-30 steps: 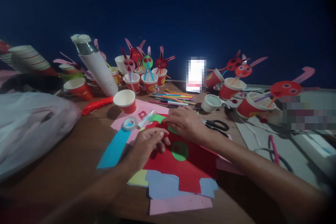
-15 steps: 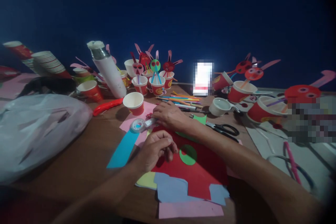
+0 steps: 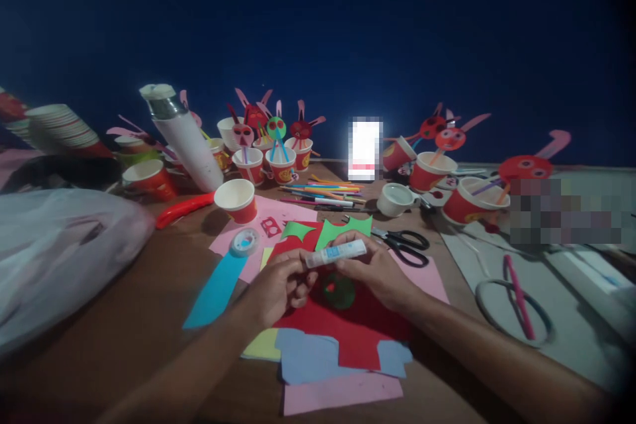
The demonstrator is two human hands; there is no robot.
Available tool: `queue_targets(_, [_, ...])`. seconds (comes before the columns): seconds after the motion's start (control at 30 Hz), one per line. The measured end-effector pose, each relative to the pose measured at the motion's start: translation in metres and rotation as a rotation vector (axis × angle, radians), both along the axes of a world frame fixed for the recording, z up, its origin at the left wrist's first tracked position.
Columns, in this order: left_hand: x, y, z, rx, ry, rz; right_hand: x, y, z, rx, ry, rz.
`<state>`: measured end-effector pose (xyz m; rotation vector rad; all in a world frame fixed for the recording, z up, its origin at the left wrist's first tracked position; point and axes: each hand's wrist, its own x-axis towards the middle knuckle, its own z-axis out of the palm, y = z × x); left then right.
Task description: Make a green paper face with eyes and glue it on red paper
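Left hand [image 3: 273, 288], fingers curled, pinches labelled tube's [image 3: 338, 253] left end; right hand [image 3: 380, 273] grips its right; steady two-ended hold likely helps above green disc [image 3: 340, 294].

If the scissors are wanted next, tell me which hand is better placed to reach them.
Probably the right hand: the scissors lie close beyond it, on its side, while the left hand is farther off. The right hand holds the tube, so would likely need freeing first.

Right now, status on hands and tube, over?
Left hand, right hand: both on tube. Tube held above red paper. Scissors just beyond right hand.
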<state>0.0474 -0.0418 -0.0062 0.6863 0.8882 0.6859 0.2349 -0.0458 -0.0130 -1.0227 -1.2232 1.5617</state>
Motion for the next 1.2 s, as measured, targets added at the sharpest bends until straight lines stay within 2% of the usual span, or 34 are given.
queue_targets(0.17, [0.007, -0.002, 0.013, 0.027, -0.027, 0.044, 0.003, -0.004, 0.002, 0.077, -0.064, -0.074])
queue_targets(0.33, [0.017, 0.006, 0.014, 0.277, 0.204, 0.092, 0.004, -0.005, 0.002, 0.174, -0.243, -0.077])
queue_targets(0.4, [0.021, 0.008, 0.009, 0.347, 0.245, 0.113, 0.004, -0.004, 0.000, 0.204, -0.223, -0.017])
queue_targets(0.47, [0.024, 0.008, 0.004, 0.393, 0.264, 0.112, 0.004, -0.003, 0.000, 0.200, -0.178, 0.105])
queue_targets(0.53, [0.025, 0.006, 0.002, 0.404, 0.265, 0.100, 0.005, -0.003, 0.001, 0.165, -0.183, 0.232])
queue_targets(0.6, [0.023, 0.006, 0.004, 0.380, 0.226, 0.117, 0.005, -0.003, 0.006, 0.160, -0.246, 0.296])
queue_targets(0.7, [0.010, 0.015, 0.013, 0.362, 0.101, 0.268, 0.006, -0.006, 0.014, 0.288, -0.447, 0.255])
queue_targets(0.77, [0.000, 0.024, 0.020, 0.435, 0.057, 0.424, 0.006, -0.008, 0.018, 0.368, -0.578, 0.220])
queue_targets(0.8, [-0.005, 0.029, 0.022, 0.461, 0.097, 0.461, 0.007, -0.009, 0.019, 0.382, -0.618, 0.214])
queue_targets(0.87, [-0.012, 0.035, 0.024, 0.506, 0.310, 0.416, 0.007, -0.010, 0.020, 0.363, -0.641, 0.208])
queue_targets(1.07, [-0.018, 0.037, 0.012, 0.785, 1.109, 0.041, 0.003, -0.008, 0.016, 0.295, -0.651, 0.165])
queue_targets(1.2, [-0.021, 0.037, 0.006, 0.811, 1.258, -0.008, 0.001, -0.009, 0.016, 0.322, -0.674, 0.141])
